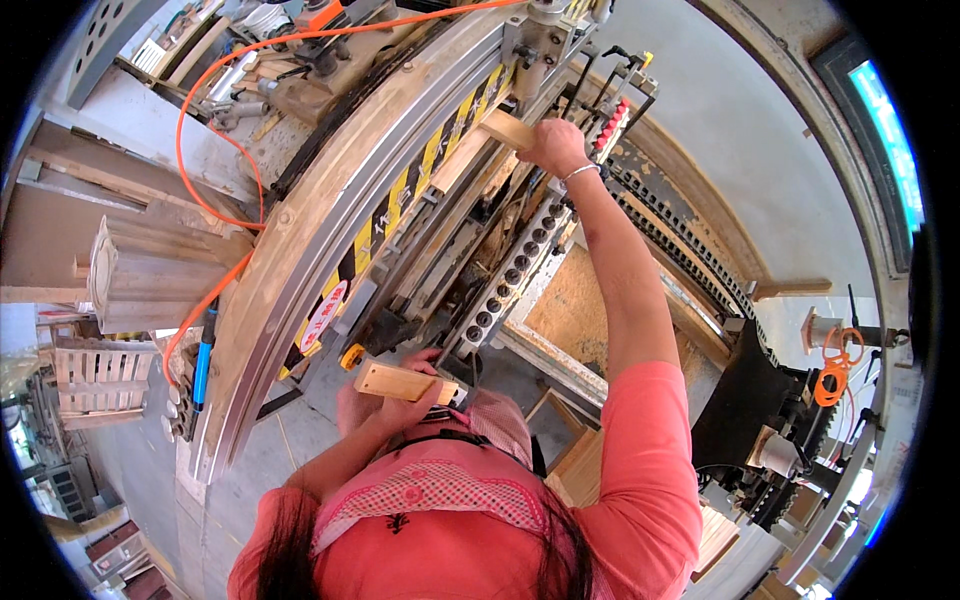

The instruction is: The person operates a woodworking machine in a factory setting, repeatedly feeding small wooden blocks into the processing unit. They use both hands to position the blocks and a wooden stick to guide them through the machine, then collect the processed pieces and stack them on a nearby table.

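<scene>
My left hand (pixel 412 406) is close to my body, closed around a short pale wooden block (pixel 395 382) that has small dark holes near its end. Stretched out ahead, my right hand (pixel 556 148) grips the end of another flat wooden piece (pixel 508 130), which lies across the far end of the machine bed. A longer pale wooden strip (pixel 462 160) sits beside that piece, along the yellow-and-black striped guard (pixel 405 195). Between my two hands runs a white rail with a row of round black fittings (pixel 512 275).
A curved wooden beam (pixel 270 240) with metal edging borders the machine on the left, with an orange hose (pixel 180 130) looping over it. Red knobs (pixel 610 128) stand just beyond my right hand. Black cable chains (pixel 690 235) and a lit screen (pixel 888 145) are at right.
</scene>
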`<state>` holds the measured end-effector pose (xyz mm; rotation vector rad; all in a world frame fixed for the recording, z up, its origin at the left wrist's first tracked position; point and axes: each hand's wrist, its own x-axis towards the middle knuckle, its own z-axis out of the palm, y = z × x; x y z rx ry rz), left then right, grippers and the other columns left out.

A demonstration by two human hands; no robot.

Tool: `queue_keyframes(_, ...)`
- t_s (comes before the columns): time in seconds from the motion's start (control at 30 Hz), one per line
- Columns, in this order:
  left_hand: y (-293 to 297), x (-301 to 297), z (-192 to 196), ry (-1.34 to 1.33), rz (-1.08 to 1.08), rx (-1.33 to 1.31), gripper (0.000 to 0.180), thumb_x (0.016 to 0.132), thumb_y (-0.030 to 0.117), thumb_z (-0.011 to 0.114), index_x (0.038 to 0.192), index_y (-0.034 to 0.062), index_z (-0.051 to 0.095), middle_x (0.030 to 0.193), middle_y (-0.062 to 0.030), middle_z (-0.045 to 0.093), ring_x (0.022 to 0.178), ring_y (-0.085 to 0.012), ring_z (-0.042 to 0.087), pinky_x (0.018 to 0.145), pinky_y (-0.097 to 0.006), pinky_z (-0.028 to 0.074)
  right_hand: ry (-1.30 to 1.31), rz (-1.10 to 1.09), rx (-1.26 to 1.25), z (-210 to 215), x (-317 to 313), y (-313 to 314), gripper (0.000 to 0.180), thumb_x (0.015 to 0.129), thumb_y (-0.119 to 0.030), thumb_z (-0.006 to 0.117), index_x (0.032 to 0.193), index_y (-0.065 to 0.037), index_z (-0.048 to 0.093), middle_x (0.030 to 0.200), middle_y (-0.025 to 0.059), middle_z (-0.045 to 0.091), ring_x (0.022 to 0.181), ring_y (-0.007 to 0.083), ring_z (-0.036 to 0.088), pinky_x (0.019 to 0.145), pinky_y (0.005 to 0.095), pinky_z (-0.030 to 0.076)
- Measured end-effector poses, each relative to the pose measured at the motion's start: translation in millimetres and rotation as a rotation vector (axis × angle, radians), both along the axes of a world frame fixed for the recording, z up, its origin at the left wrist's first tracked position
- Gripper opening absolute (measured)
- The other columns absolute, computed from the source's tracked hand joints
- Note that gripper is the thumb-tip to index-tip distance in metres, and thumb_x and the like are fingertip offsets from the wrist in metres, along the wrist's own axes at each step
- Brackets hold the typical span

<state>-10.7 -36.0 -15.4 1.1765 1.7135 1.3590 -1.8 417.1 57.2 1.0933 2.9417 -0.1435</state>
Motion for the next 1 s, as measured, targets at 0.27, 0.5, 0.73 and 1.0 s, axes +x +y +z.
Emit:
queue_keyframes(0.27, 1.0, 0.8, 3.4, 0.029, -0.004, -0.043, 0.026, 0.076, 0.003, 0.063, 0.097, 0.0046, 0.047, 0.117, -0.0197, 0.05, 0.107, -0.0292, 0.05, 0.092, -0.036, 0.038, 0.007, -0.017, 0.008, -1.9, -1.6, -1.7, 0.043, 0.065, -0.045, 0.071, 0.083, -0.006, 0.069, 0.085, 0.0132, 0.067, 0.083, 0.029, 0.065, 0.074, 0.0379, 0.052)
queue_keyframes(0.5, 0.7, -1.5, -3.6, 0.088, -0.013, -0.026, 0.025, 0.075, 0.004, 0.063, 0.094, 0.0044, 0.048, 0.114, -0.0209, 0.051, 0.105, -0.0304, 0.05, 0.09, -0.037, 0.039, -0.013, 0.023, -0.019, 3.0, -0.7, 3.0, 0.043, 0.066, -0.045, 0.068, 0.08, -0.004, 0.068, 0.083, 0.0146, 0.065, 0.082, 0.03, 0.063, 0.074, 0.0389, 0.051)
queue_keyframes(0.73, 2.0, -1.2, -2.8, 0.065, -0.017, 0.005, 0.023, 0.075, 0.003, 0.062, 0.092, 0.0045, 0.048, 0.116, -0.0202, 0.051, 0.105, -0.0302, 0.05, 0.09, -0.037, 0.039, -0.021, 0.044, -0.01, -1.8, -0.7, 6.9, 0.043, 0.064, -0.043, 0.068, 0.08, -0.003, 0.068, 0.082, 0.0151, 0.064, 0.082, 0.0306, 0.063, 0.073, 0.0395, 0.051)
queue_keyframes(1.0, 2.4, -2.6, 0.8, 0.116, -0.046, -0.067, 0.022, 0.074, 0.002, 0.062, 0.091, 0.0048, 0.048, 0.117, -0.0199, 0.05, 0.11, -0.0313, 0.049, 0.092, -0.037, 0.039, -0.025, 0.078, -0.002, -2.9, -0.3, 9.5, 0.043, 0.065, -0.044, 0.066, 0.077, -0.003, 0.068, 0.08, 0.0143, 0.065, 0.08, 0.0305, 0.063, 0.072, 0.0389, 0.051)
